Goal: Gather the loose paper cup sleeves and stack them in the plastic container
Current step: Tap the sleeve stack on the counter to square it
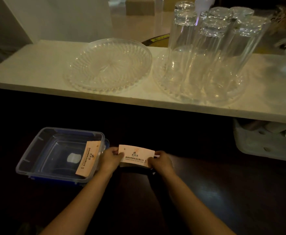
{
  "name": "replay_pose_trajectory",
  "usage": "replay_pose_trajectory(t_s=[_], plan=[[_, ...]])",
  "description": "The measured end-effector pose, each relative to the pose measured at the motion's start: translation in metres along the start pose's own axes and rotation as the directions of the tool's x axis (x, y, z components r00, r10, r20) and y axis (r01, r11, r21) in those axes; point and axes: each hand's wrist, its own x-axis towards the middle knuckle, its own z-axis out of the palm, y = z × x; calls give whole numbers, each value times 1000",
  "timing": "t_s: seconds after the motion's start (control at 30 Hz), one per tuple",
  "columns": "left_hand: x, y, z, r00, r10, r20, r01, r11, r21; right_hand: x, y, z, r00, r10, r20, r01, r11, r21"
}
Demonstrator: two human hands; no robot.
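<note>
A flat, pale orange paper cup sleeve (136, 154) with dark printed text is held over the dark lower counter. My left hand (111, 158) pinches its left end and my right hand (161, 161) pinches its right end. To the left stands a clear plastic container (37, 160) with blue clips. One more sleeve (89, 158) leans inside it against the right wall, its top poking above the rim. Whether more sleeves lie behind the held one I cannot tell.
A white shelf (37, 68) runs above the dark counter. On it sit a clear glass plate (107, 65) and a second plate holding several upturned tall glasses (211, 53). A white foam tray (264, 143) lies under the shelf at the right.
</note>
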Motion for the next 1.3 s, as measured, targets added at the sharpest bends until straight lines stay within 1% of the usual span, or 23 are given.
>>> replay_pose_trajectory(t_s=[0.1,0.17,0.2,0.23,0.3,0.33,0.4,0.47,0.57,0.63,0.67,0.73,0.83,0.9,0.97,1.07,1.13,1.17,1.23,1.3], plan=[[7,-10,7,999,41,24,-44,992,121,7,5,4,999,31,-25,-31,999,-38],[11,-17,9,999,42,35,-48,982,181,8,8,6,996,83,-29,-85,995,-53],[11,-20,10,999,20,42,-27,986,162,9,9,7,994,102,-30,-103,993,-53],[12,-21,10,999,-9,47,4,995,103,9,10,8,994,106,-32,-108,993,-50],[12,-22,11,997,-64,41,64,998,-10,10,12,9,996,80,-30,-82,994,-71],[12,-22,12,995,-82,49,82,997,-7,11,12,8,998,55,-29,-58,992,-110],[12,-22,12,988,-112,108,106,993,54,14,11,7,1000,10,-30,-15,982,-187],[13,-23,11,969,-170,176,170,985,16,14,11,8,1000,4,-22,-9,979,-206],[12,-29,8,932,-231,280,266,960,-91,9,11,7,999,-28,20,31,985,-170],[7,-35,9,916,-232,328,283,952,-117,3,14,3,998,-54,39,58,992,-112],[4,-39,11,919,-212,332,268,954,-131,0,16,0,997,-63,45,66,995,-74],[-4,-44,15,939,-145,313,212,958,-194,-3,21,-3,993,-100,61,102,995,-24],[-15,-50,23,962,-44,269,138,929,-344,-13,29,-5,974,-207,91,218,967,-132],[-24,-54,31,975,-25,221,118,900,-420,-22,38,-4,952,-300,69,307,942,-137],[-33,-56,40,988,-15,153,89,869,-487,-35,48,-3,921,-387,32,388,913,-127],[-47,-48,56,999,32,-7,-31,857,-514,-55,68,1,857,-516,-22,503,843,-189],[-57,-43,66,995,44,-95,-89,829,-552,-66,80,4,816,-572,-88,539,806,-245],[-62,-43,70,992,59,-113,-113,819,-563,-71,86,4,803,-585,-114,542,797,-267],[-72,-48,77,988,104,-115,-152,805,-574,-79,97,3,795,-586,-158,527,796,-299],[-78,-57,84,986,144,-89,-169,806,-567,-85,106,2,807,-561,-186,500,815,-292]])
